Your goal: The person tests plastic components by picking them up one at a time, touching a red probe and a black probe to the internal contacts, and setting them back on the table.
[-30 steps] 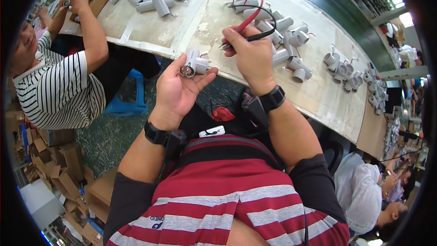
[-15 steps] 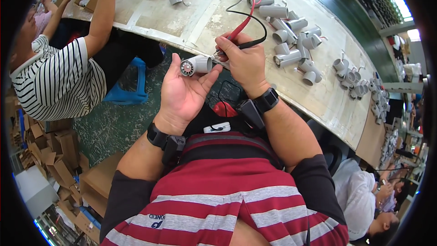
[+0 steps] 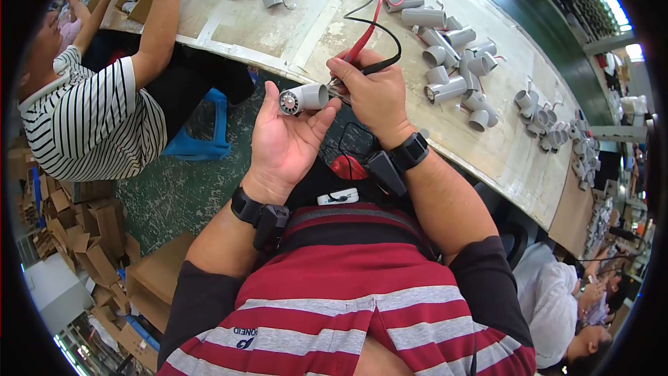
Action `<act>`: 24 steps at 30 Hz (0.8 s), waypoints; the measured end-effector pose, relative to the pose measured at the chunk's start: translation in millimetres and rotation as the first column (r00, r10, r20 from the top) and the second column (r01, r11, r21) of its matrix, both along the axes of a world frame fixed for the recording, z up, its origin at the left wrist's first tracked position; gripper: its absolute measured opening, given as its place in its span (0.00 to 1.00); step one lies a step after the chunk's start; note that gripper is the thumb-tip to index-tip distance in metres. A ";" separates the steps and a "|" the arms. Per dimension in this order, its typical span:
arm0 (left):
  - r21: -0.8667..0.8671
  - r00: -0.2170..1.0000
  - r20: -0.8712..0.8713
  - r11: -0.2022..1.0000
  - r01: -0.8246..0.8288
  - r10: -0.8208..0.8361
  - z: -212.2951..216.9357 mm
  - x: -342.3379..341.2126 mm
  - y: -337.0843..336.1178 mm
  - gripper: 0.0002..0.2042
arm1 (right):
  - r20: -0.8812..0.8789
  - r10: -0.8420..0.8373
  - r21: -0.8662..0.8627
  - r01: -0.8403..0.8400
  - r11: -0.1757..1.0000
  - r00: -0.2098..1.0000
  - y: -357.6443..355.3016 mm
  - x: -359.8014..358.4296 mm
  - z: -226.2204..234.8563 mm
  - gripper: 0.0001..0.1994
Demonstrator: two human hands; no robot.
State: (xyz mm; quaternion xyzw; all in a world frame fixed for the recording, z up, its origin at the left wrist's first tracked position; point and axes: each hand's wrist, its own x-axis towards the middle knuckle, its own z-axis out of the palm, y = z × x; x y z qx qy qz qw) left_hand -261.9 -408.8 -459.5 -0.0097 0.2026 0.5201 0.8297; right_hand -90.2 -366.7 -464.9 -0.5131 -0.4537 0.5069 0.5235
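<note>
My left hand (image 3: 287, 141), palm up, holds a grey cylindrical housing (image 3: 313, 96) between thumb and fingers. A round face ringed with small dark slots (image 3: 289, 102) shows at the housing's left end. In my right hand (image 3: 376, 94) are two test probes, a red one (image 3: 360, 43) and a black one (image 3: 381, 65), pinched together. Their tips point down-left to the housing's right end, beside my left fingertips. Whether the tips touch anything there is too small to tell. A black lead and a red lead run from the probes up across the table.
Several similar grey housings (image 3: 445, 88) lie on the worn table (image 3: 306, 49) to the right, more at the far left. A co-worker in a striped shirt (image 3: 90, 115) sits left by a blue stool (image 3: 209, 132). Cardboard boxes (image 3: 156, 278) crowd the lower left; another person (image 3: 550, 292) sits lower right.
The whole view has shifted slightly. Both hands keep nearly the same pose, with the housing and the probes still held close together.
</note>
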 end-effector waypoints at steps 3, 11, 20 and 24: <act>0.015 0.999 0.032 1.000 -0.005 0.004 -2.6 0.8 -1.3 0.34 | 0.075 -0.001 0.033 -0.002 0.999 0.997 0.9 -0.5 -2.2 0.09; 0.032 0.998 0.060 0.999 0.007 -0.009 -13.4 -3.2 -6.8 0.34 | 0.132 0.001 0.050 -0.008 0.999 0.991 0.3 -2.3 0.4 0.10; 0.067 0.998 0.054 0.997 0.026 -0.029 -18.2 -3.0 -8.5 0.34 | 0.077 -0.068 -0.041 0.071 0.997 0.995 4.8 -11.5 0.4 0.10; 0.066 0.996 0.079 0.997 0.025 -0.031 -19.2 -2.8 -9.0 0.34 | 0.114 -0.090 0.003 0.090 0.996 0.989 1.0 -12.7 -1.6 0.09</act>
